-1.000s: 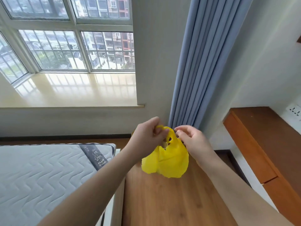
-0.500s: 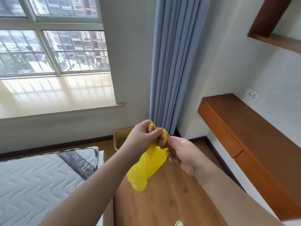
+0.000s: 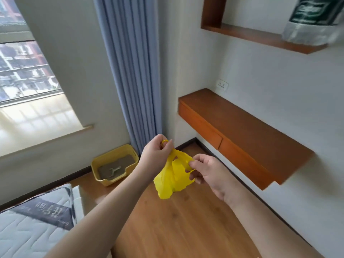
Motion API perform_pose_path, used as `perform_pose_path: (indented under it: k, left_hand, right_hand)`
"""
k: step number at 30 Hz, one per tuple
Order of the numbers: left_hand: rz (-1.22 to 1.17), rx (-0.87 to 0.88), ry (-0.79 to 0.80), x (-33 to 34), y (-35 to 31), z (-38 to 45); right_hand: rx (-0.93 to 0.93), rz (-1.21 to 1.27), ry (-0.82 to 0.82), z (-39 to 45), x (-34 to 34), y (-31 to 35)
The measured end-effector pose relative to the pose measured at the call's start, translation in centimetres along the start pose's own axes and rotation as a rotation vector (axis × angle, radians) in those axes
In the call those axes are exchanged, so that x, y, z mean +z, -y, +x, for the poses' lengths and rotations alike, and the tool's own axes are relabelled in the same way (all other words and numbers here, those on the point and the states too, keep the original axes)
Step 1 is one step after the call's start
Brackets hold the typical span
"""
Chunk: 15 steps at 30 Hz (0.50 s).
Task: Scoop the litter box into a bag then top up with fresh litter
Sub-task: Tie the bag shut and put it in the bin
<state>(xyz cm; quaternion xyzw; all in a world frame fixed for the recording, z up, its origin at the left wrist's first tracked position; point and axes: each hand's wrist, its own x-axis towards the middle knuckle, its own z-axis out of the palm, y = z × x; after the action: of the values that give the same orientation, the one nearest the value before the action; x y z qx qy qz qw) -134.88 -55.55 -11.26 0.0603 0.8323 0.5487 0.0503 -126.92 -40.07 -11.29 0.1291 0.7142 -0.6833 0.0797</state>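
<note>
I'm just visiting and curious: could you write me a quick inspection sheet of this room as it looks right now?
Surface: wooden floor, bare where seen.
Job's things: yellow litter box on the floor by the blue curtain, grey litter and a pale scoop inside; yellow plastic bag held in the air.
Clutter: a packaged bag on the upper wall shelf, blurred.
Hands: left hand and right hand each pinch a bag handle.
Cables: nothing seen.
Surroundings: mattress, window, wall desk, wall socket.
</note>
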Motion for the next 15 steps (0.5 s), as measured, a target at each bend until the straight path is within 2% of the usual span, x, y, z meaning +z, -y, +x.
perform_pose_path:
  k: [6,15]
  left_hand:
    - [-0.107,0.013,0.131,10.2,-1.7,-2.8]
    - [-0.285,-0.124,0.295,27.2,-3.7,-10.8]
  right_hand:
    - [0.059,-0.186,-0.313,-7.3,-10.2,-5.7]
    - [0.254,-0.055,-0.714,-21.6,-24.2,-17.0]
